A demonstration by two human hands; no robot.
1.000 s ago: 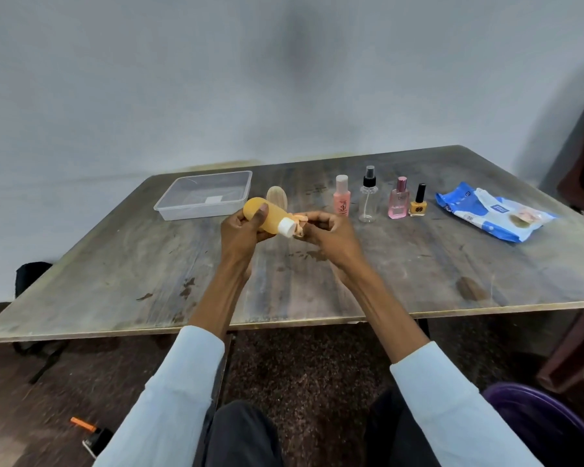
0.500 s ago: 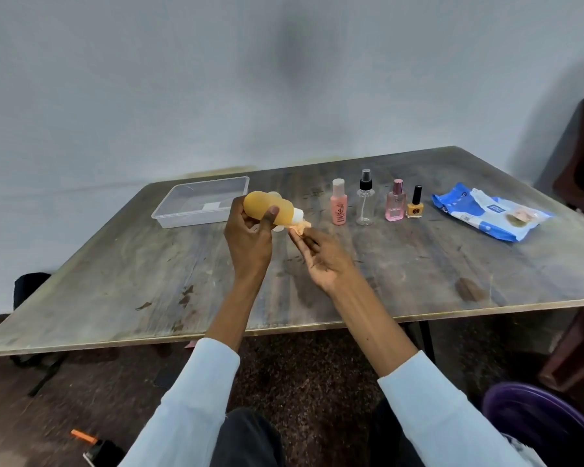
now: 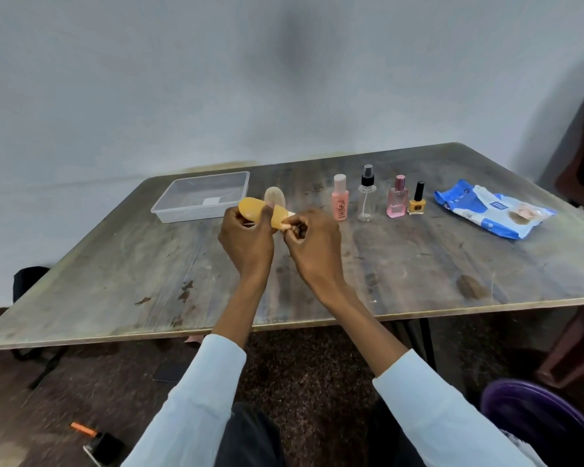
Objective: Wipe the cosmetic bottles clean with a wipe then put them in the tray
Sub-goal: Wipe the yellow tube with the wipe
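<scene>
Above the table [image 3: 402,264], the left hand [image 3: 246,237] grips an orange bottle [image 3: 255,210] lying sideways, cap to the right. The right hand [image 3: 312,239] pinches a small wipe [image 3: 286,225] against the cap end. The tray [image 3: 201,200] sits just beyond, far left.

hands [image 3: 277,235] raised together, fingers curled

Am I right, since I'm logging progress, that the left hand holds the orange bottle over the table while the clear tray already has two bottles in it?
Not quite. The head view shows the clear tray holds no bottles. The rest stands: the left hand holds the orange bottle over the table.
</scene>
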